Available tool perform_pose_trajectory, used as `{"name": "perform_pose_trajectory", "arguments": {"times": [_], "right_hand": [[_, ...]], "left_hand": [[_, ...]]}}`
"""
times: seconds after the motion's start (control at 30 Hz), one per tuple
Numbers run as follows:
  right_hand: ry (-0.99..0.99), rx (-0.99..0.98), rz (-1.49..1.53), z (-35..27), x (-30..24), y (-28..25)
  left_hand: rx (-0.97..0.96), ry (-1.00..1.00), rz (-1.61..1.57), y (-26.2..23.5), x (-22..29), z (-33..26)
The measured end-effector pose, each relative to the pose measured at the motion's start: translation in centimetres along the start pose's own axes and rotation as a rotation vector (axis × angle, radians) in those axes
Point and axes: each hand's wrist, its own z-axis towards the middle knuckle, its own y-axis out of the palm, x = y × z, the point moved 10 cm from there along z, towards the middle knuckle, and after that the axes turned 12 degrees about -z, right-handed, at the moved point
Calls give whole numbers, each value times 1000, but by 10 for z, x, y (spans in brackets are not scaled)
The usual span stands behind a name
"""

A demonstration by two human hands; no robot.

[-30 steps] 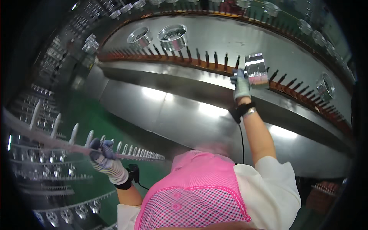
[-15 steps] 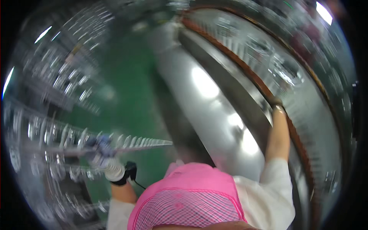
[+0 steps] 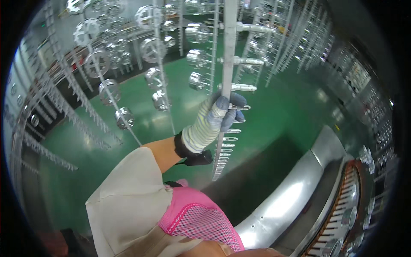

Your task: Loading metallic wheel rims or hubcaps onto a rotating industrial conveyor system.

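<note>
My left hand (image 3: 222, 111), in a striped glove with blue-grey fingertips, is closed round a long flat metal rack bar (image 3: 228, 47). The bar hangs upright in front of me. A column of short pegs (image 3: 222, 156) sticks out from it below the hand. Above the grip, shiny metal fittings (image 3: 248, 61) jut out to the right. A black strap with a small black box (image 3: 199, 158) sits at my left wrist. My right hand is out of the picture.
Hanging rods on the left carry shiny round metal parts (image 3: 97, 62). More peg racks (image 3: 299, 38) hang at the far right. A smooth metal guard (image 3: 278, 201) curves along the lower right, beside a brown-edged line (image 3: 338, 214) holding round parts. The floor (image 3: 184, 115) is green.
The view has swung to the left. My gloved left hand, blurred on a peg rack before, now shows clearly near the middle, gripping the bar. My right hand has left the picture.
</note>
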Motion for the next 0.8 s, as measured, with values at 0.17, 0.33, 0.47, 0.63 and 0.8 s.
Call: {"name": "perform_pose_trajectory", "arguments": {"times": [0.17, 0.33, 0.47, 0.63, 0.8], "right_hand": [[-114, -380, 484, -106, -138, 113], [-776, -1279, 1120, -319, -433, 31], [-1291, -2082, 1247, -432, -512, -105], [-1751, -2139, 1397, -476, -518, -242], [-1630, -2069, 1628, -592, -546, -327]], "left_hand": [[144, 17, -3, 4, -13, -3], [121, 7, 48, 1, 20, -4], [85, 286, 190, 8, 137, 9], [-15, 350, 113, -18, 275, 2], [-194, 528, 512, -52, 404, -6]]}}
